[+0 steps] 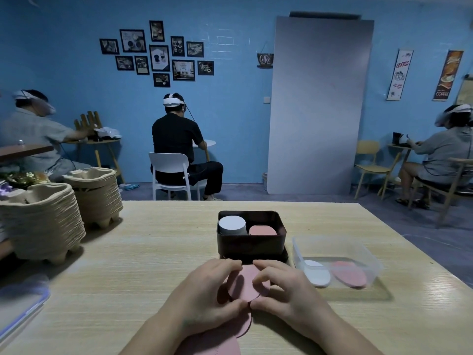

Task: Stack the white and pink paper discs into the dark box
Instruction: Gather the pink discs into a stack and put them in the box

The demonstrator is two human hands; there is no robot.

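Head view: left hand (pixel 204 294) and right hand (pixel 289 295) both hold pink discs (pixel 242 281) in a curled, pinching grip.

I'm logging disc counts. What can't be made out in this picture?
Head view:
- Number of pink discs in hand: hidden by the left hand and right hand.
- The white stack and pink stack in the dark box: lower parts hidden by its near wall.
- The pink paper at the bottom: cut off by the frame edge and forearms.

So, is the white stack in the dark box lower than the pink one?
No, the white stack rises above the pink stack.
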